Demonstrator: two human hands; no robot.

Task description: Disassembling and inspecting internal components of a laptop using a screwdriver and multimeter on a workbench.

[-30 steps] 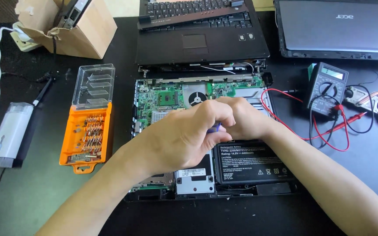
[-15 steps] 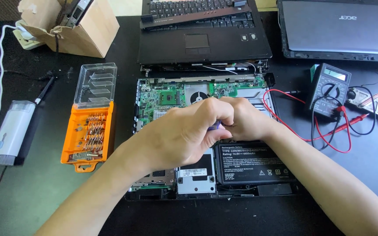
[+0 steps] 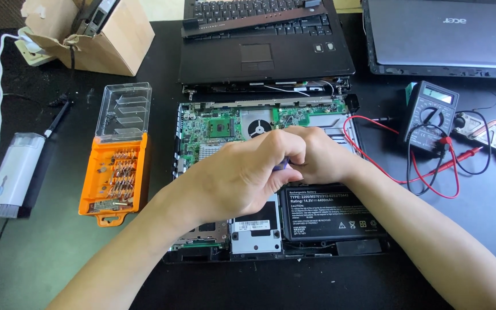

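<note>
Two bare hands meet over the middle of the opened laptop base (image 3: 213,132), a dark shell with its green circuit board and round silver fan exposed, which lies at the centre of the black tabletop (image 3: 47,258). The left hand (image 3: 242,175) is curled into a loose fist, and the right hand (image 3: 320,155) presses against it from the other side; between their fingertips shows a small purple tool handle (image 3: 282,165), pinched by both, though its tip is hidden under the fingers. Judging by this grip, the step in hand looks like turning or seating a fine driver at a point near the board's middle; the next move probably calls for keeping the tool upright and steady, with light downward pressure, since the spot worked on cannot be seen.

Just below the hands, toward the near edge, sit the black rectangular battery pack (image 3: 331,212) and a silver drive bay (image 3: 255,227). Left of the base lies an orange plastic bit case (image 3: 115,178) with its clear lid (image 3: 124,110) flipped open toward the far edge. Near the left edge rests a grey and white cleaning brush (image 3: 12,175). At the far left corner stands a torn cardboard box (image 3: 96,37). Toward the right edge a dark digital multimeter (image 3: 430,115) trails red and black leads (image 3: 431,178). Along the far edge lie a black keyboard deck (image 3: 265,40) and a closed grey laptop (image 3: 443,34)
</note>
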